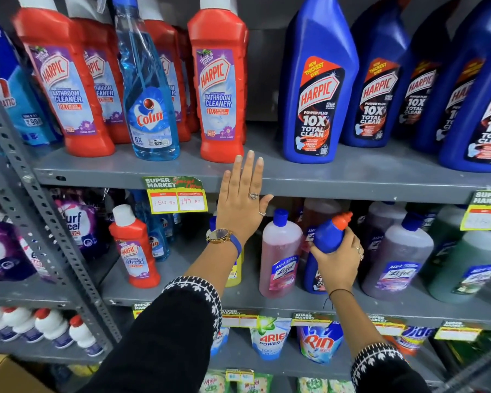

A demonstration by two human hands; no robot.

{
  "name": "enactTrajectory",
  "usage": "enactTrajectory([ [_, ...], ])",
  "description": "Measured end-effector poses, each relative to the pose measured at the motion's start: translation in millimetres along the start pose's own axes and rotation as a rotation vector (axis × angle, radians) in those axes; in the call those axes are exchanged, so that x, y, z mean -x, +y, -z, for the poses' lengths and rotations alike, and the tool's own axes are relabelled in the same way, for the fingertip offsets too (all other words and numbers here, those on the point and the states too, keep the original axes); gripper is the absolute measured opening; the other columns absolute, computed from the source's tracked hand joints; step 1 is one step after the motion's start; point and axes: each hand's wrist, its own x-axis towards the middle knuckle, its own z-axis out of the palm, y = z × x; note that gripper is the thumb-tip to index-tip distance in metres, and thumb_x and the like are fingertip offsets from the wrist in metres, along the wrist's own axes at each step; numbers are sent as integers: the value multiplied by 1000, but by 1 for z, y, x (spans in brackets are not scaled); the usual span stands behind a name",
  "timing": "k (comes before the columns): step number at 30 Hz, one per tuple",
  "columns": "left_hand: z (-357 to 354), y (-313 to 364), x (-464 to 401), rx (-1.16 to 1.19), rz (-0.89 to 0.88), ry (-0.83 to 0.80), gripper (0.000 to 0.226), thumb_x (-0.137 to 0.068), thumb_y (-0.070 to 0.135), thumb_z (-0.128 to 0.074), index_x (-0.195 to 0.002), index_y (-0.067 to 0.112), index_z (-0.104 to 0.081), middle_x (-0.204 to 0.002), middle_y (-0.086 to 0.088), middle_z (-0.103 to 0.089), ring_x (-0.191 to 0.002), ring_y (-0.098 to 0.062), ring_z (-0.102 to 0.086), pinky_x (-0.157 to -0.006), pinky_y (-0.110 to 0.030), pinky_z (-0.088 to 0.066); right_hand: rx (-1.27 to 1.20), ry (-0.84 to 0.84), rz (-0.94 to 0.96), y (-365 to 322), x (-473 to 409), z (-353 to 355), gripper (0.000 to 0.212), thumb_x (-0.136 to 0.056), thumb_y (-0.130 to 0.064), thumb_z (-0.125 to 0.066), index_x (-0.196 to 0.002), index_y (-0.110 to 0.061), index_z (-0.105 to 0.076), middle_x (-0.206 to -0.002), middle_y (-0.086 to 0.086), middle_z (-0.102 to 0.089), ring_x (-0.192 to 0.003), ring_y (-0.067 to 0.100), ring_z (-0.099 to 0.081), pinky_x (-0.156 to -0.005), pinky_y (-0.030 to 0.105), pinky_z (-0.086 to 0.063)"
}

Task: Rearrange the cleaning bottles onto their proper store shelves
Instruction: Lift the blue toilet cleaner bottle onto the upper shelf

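My right hand grips the neck of a small blue Harpic bottle with a red cap that stands on the middle shelf among Lizol bottles. My left hand is open, fingers spread, its fingertips resting on the front edge of the upper shelf. On that upper shelf stand red Harpic bathroom cleaners, a clear blue Colin spray bottle between them, and large blue Harpic bottles to the right. A lone red Harpic bottle stands on the middle shelf at the left.
Pink, purple and green Lizol bottles crowd the middle shelf. Yellow price tags hang from shelf edges. Detergent pouches fill the lower shelf. A perforated grey upright separates the left bay with Surf Excel packs.
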Motion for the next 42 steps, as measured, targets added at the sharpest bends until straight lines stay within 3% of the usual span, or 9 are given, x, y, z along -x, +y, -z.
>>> enactTrajectory([
  [3,0,0,0,-14,2,5,70,-98,40,-29,-149,9,8,-145,-18,-37,-136,-33,-22,-115,-40,-9,-18,5,54,0,13,13,83,-59,-32,-86,-128,-10,-46,-126,16,-54,-118,35,-44,-92,37,-37],
  [11,3,2,-1,-17,6,-24,70,-96,38,-36,-151,9,-3,-147,-19,-34,-138,-33,-20,-114,-41,-9,-53,49,210,-41,19,66,78,-59,-33,-87,-123,-6,-51,-118,14,-59,-111,35,-49,-96,48,-42],
  [16,6,3,-2,18,32,-54,62,-95,36,-37,-145,3,-21,-148,-20,-31,-138,-33,-18,-115,-39,-6,-139,102,250,-90,11,103,85,-58,-43,-84,-129,-19,-44,-121,6,-55,-113,29,-46,-94,29,-33],
  [21,10,3,-4,70,46,-73,63,-94,34,-40,-145,2,-21,-148,-21,-31,-139,-33,-18,-116,-38,-4,-245,178,274,-151,-9,143,86,-54,-49,-76,-130,-21,-46,-115,5,-54,-104,30,-48,-91,49,-43],
  [29,17,2,-7,150,54,-116,87,-74,21,-77,-142,2,-25,-145,-22,-36,-136,-33,-22,-111,-38,-10,-327,248,340,-212,-52,184,82,-58,-42,-80,-130,-25,-45,-118,2,-48,-105,23,-48,-89,45,-45],
  [32,17,2,-8,152,51,-100,90,-76,22,-76,-145,4,-21,-145,-22,-36,-135,-33,-22,-111,-39,-11,-320,280,363,-228,-68,193,79,-58,-43,-77,-128,-26,-46,-112,2,-47,-98,20,-47,-84,42,-46],
  [36,15,1,-6,135,36,-69,84,-92,31,-55,-151,10,1,-147,-20,-33,-137,-32,-21,-112,-38,-9,-251,320,327,-245,-96,202,82,-58,-48,-75,-131,-27,-43,-120,6,-47,-113,30,-44,-89,57,-43],
  [39,14,0,-5,119,36,-84,74,-92,35,-36,-151,10,2,-148,-19,-31,-138,-32,-21,-113,-38,-8,-200,342,307,-254,-121,206,85,-58,-50,-74,-133,-27,-42,-127,8,-46,-121,34,-40,-91,58,-42],
  [42,11,0,-5,109,27,-86,73,-92,36,-34,-151,9,1,-148,-19,-31,-138,-32,-21,-114,-38,-7,-172,351,291,-264,-144,202,85,-57,-50,-71,-134,-28,-41,-128,7,-45,-122,34,-36,-89,57,-37],
])
